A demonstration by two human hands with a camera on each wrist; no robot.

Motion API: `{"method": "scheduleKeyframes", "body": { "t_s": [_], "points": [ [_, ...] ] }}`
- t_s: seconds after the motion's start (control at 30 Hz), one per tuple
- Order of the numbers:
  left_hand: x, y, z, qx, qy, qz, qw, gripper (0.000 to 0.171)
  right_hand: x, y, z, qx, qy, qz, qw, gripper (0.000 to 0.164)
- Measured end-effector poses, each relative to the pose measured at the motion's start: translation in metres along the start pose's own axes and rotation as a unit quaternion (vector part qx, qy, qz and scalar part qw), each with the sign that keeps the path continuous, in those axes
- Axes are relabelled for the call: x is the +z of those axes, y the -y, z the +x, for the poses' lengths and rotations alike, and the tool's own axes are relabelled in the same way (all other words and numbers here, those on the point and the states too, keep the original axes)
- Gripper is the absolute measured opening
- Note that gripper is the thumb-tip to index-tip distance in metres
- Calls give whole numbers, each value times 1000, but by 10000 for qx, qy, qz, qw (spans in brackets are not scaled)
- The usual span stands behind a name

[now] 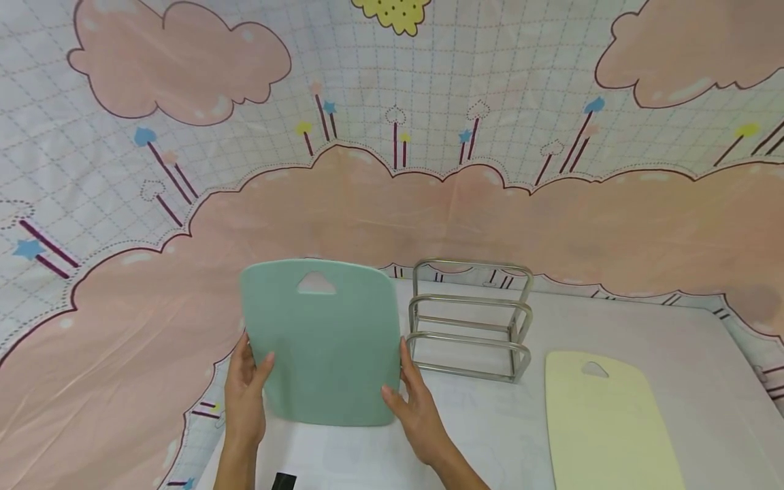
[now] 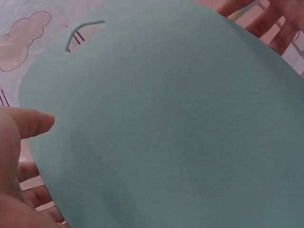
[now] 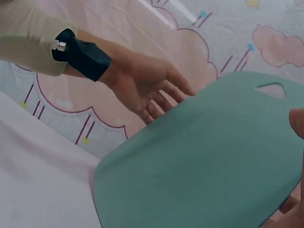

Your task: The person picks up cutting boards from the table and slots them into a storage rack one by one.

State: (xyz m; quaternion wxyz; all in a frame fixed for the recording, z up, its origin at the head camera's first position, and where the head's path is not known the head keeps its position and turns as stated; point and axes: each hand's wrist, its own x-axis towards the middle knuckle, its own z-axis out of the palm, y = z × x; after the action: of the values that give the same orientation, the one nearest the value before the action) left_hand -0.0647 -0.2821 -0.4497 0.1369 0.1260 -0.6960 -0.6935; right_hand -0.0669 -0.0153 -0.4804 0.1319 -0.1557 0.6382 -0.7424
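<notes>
The step in hand looks to be holding up the green board point(image 1: 324, 340) and steadying it between two hands; it stands nearly upright over the left part of the tabletop point(image 1: 490, 422), left of the metal rack point(image 1: 465, 299), and whether its lower edge touches down I cannot tell. The next move would seem to call for an even hold on both sides; if it leads toward the rack, which stands near the back edge, the board would need turning to line up with the gaps between the bars.

The left hand point(image 1: 245, 395) grips the board's left side, thumb on the near face, fingers behind, forearm rising almost straight; the right hand point(image 1: 419, 412) grips the right side, thumb on the near face, index finger reaching up along the edge, forearm slanting in from lower right; the yellow board point(image 1: 606, 422) lies flat toward the tabletop's right edge, untouched.
</notes>
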Motion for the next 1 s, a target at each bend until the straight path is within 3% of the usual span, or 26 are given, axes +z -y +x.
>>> {"method": "scheduleKeyframes", "body": {
  "t_s": [0.23,0.53,0.77,1.0],
  "points": [
    [-2,-3,-3,20,-34,255,9997,68,0,1,-2,-310,-67,-94,9995,71],
    [-3,-1,-6,362,-150,225,9990,58,-1,-1,-2,-689,27,-72,9976,70],
    [-2,3,-9,799,-154,-206,9965,56,-2,0,1,-1147,164,28,9933,67],
    [-3,12,-11,1367,-178,-4,9905,61,-5,-2,0,-1598,218,108,9868,59]
  ]
}}
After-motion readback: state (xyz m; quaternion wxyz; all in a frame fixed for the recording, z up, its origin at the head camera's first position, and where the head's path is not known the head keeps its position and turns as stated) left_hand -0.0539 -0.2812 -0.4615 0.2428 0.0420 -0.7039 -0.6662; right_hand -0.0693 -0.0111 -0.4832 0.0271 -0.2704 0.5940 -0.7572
